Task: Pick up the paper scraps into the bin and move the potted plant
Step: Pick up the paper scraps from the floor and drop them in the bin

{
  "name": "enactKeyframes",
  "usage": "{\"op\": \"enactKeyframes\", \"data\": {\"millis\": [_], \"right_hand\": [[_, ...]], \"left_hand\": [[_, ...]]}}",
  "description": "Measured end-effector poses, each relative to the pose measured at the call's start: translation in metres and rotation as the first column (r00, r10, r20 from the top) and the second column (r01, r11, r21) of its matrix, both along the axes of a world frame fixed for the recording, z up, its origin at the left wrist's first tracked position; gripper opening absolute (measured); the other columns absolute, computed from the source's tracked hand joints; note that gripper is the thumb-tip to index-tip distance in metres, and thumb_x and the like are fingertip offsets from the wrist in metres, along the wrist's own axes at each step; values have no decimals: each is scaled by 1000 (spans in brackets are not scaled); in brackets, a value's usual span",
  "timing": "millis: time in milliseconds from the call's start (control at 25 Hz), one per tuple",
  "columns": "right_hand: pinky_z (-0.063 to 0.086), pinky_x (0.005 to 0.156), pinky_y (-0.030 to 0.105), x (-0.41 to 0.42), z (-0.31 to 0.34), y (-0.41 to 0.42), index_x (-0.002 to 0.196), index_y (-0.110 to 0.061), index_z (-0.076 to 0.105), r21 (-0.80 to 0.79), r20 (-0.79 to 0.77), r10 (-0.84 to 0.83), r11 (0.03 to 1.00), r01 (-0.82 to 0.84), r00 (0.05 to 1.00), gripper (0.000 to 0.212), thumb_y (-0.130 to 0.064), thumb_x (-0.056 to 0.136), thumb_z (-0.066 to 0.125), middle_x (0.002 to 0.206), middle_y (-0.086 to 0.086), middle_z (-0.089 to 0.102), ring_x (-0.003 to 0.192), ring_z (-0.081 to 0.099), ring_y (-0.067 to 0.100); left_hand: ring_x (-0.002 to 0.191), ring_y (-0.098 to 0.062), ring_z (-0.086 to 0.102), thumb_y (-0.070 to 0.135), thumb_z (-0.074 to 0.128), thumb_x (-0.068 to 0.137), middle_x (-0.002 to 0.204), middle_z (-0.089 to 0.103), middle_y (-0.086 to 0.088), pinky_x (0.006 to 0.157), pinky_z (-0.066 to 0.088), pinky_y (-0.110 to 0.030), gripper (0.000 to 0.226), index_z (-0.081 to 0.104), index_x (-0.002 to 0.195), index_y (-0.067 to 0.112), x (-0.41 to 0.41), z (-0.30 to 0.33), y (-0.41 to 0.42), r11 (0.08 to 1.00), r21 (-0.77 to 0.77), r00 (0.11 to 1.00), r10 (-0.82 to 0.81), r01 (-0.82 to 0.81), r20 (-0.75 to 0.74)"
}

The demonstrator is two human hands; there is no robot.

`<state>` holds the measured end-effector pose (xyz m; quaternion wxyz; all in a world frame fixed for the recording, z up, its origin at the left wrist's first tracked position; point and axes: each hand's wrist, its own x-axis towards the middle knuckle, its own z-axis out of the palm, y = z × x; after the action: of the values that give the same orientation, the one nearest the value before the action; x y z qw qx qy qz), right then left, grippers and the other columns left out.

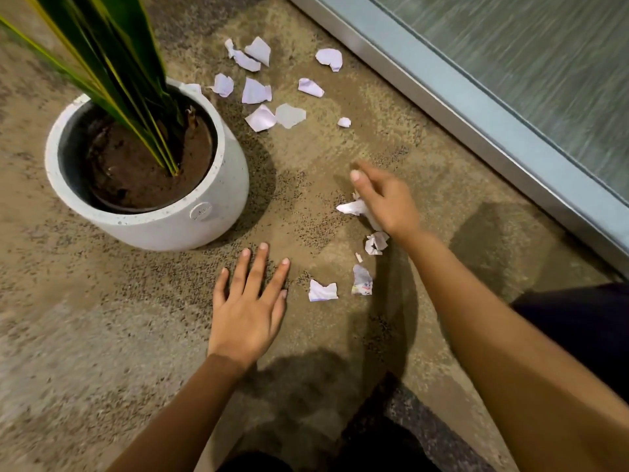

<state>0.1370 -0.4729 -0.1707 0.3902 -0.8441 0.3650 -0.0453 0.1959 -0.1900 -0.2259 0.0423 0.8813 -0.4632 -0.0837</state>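
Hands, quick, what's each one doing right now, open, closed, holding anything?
Left hand: open, fingers spread, flat over the carpet, holding nothing.
Right hand: closed around a crumpled paper scrap.

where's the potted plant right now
In the head view the potted plant stands on the carpet at upper left, just beyond the left hand, with loose paper scraps scattered to its right.
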Motion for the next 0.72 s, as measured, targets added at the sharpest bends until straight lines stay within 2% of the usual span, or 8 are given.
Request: {"op": "enactKeyframes", "data": {"millis": [80,120,200,360,440,560,640,720], "right_hand": [[51,72,25,-26,3,33,126,-23,59,10,29,36,999,-36,999,48,-53,95,39,87,-16,66,70,61,-13],[54,79,34,-36,2,48,119,-20,64,14,39,77,997,-78,996,42,-47,96,41,92,-11,69,75,64,-8],[46,101,46,-53,-1,71,112,-15,68,20,90,153,988,-155,984,32,-35,97,47,119,2,67,109,63,13],[41,106,48,-89,1,94,131,-35,51,35,281,-71,997,64,957,41,-46,91,52,144,-10,45,134,40,7],[33,110,53,-104,-5,102,140,-46,30,68,213,-195,980,185,957,65,-65,82,54,153,-14,30,141,27,8],[4,115,57,-104,-22,119,148,-34,-2,-106,-75,-99,990,91,992,116,-87,60,53,160,-8,-3,147,-5,15],[-2,114,56,-88,-32,124,148,-31,-3,-245,-137,-14,969,-20,991,123,-92,53,48,160,3,-3,146,-11,23],[-2,112,58,-67,-38,124,147,-37,12,-300,-166,56,948,-105,985,108,-91,59,43,159,6,5,146,-6,29]], "left_hand": [[147,-25,14,44,26,98,160,15,-3,111,21,-50,52,22,149,36,0,0,0,1000,-1,1000,4,-4,9],[147,-25,14,44,26,98,160,15,-3,111,21,-49,52,22,149,36,0,0,0,1000,0,1000,6,-6,14],[148,-25,14,44,24,98,161,15,-2,112,21,-48,51,22,149,37,-1,0,-1,1000,0,1000,10,-10,28],[148,-24,14,45,23,98,160,15,-2,112,20,-48,51,21,149,37,-1,0,1,1000,-7,999,10,-10,51],[147,-24,14,45,22,99,160,15,-2,112,21,-47,51,21,149,37,-1,0,0,1000,-6,998,12,-11,60],[147,-24,15,45,23,98,160,15,-1,111,20,-48,51,21,149,37,-1,-1,0,1000,-15,998,14,-13,61],[147,-24,15,46,23,98,160,16,-2,111,20,-48,51,22,149,37,-1,-1,1,1000,-26,998,12,-10,63],[147,-24,15,46,21,98,160,15,-2,111,20,-48,51,22,149,37,-1,-3,1,999,-34,998,7,-4,68]]}}
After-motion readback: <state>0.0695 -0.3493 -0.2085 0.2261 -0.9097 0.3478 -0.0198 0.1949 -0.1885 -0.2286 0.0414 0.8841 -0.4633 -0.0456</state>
